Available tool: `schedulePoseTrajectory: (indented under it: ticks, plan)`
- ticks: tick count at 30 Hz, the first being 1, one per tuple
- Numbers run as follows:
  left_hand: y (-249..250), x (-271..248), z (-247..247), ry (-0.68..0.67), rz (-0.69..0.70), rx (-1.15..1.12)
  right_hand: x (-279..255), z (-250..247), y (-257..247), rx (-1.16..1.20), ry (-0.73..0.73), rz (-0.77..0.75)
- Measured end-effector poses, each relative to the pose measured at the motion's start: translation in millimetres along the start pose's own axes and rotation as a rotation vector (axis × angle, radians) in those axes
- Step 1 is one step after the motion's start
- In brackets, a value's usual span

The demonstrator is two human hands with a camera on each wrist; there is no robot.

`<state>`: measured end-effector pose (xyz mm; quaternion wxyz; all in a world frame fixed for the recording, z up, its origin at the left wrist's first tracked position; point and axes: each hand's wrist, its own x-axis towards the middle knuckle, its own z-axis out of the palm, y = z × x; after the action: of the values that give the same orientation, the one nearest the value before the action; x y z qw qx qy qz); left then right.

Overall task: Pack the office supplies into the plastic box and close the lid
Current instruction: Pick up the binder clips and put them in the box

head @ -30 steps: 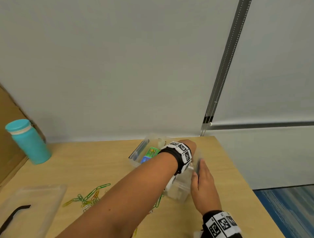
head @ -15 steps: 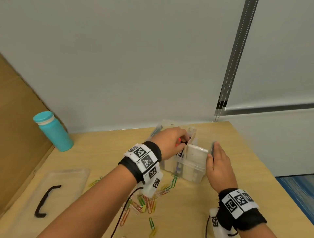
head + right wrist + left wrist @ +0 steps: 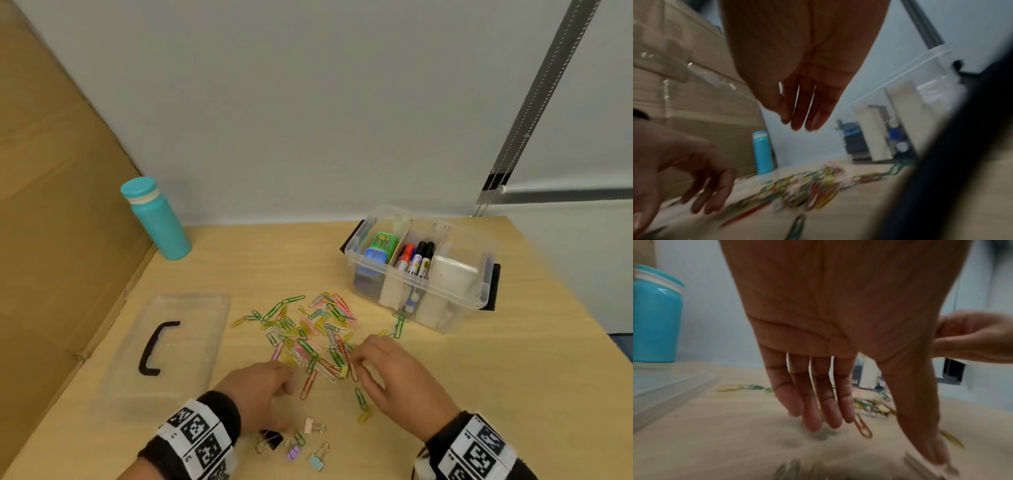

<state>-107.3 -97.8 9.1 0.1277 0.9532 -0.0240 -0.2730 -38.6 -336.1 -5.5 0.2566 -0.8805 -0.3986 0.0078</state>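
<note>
Coloured paper clips (image 3: 310,337) blurred, both hands' fingers (image 3: 813,405) loosely spread, holding nothing.

right hand (image 3: 797,91) open, paper clips (image 3: 807,190) below

Lid (image 3: 171,346) left, clips (image 3: 308,335) mid, box (image 3: 421,270) right

The place looks like an office or a plain workroom. A light wood bench (image 3: 513,359) stands against a bare pale wall (image 3: 308,102), with a window-blind bead chain (image 3: 534,99) hanging at the right, flattened cardboard (image 3: 51,205) leaning at the left, and blue carpet just visible at the right edge.
</note>
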Motion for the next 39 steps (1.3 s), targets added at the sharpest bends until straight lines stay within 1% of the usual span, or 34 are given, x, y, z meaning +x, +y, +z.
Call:
schedulePoseTrajectory:
  ticks: [2,4,7,9,12,15,18,20,22,24,26,28,29,30,32,34,35,37,39]
  plan:
    - [-6,-7,9,-0.029,0.008,0.029,0,21,-15,0.048,-0.165,-0.006]
    - [-12,-10,16,-0.030,0.020,0.024,2,35,-29,0.069,-0.294,0.005]
    - [-18,-13,21,0.004,0.032,-0.001,4,52,-46,0.040,-0.418,0.021]
    - [-21,-13,24,0.024,0.042,-0.017,6,59,-54,-0.021,-0.456,0.024]
    - [-26,-11,28,0.068,0.088,-0.055,11,67,-60,-0.076,-0.443,0.040]
    - [-35,-7,30,0.143,0.160,-0.176,13,67,-60,-0.022,-0.390,0.080]
    - [-49,-5,23,0.237,0.200,-0.435,10,60,-56,0.241,-0.293,0.216]
    - [-57,-7,13,0.311,0.211,-0.632,6,55,-50,0.432,-0.237,0.339]
    - [-63,-10,3,0.346,0.207,-0.801,0,52,-47,0.644,-0.244,0.459]
    - [-70,-11,0,0.338,0.168,-0.940,-5,53,-47,0.768,-0.256,0.504]
    - [-75,-13,0,0.318,0.101,-1.071,-11,56,-50,0.712,-0.269,0.469]
    - [-77,-16,4,0.317,0.044,-1.129,-18,61,-53,0.586,-0.296,0.401]
    - [-78,-18,5,0.319,0.034,-1.093,-21,62,-55,0.527,-0.311,0.375]
    - [-79,-19,7,0.323,0.038,-1.007,-23,63,-56,0.473,-0.329,0.349]
    - [-81,-23,12,0.316,0.069,-0.750,-26,61,-60,0.343,-0.404,0.284]
    - [-80,-27,16,0.242,0.050,-0.529,-27,58,-62,0.186,-0.507,0.213]
    - [-79,-29,18,0.184,0.029,-0.444,-27,57,-62,0.157,-0.550,0.205]
    - [-76,-32,21,0.079,-0.003,-0.308,-27,58,-59,0.190,-0.584,0.217]
    - [-74,-32,25,0.050,0.000,-0.228,-27,62,-58,0.236,-0.566,0.230]
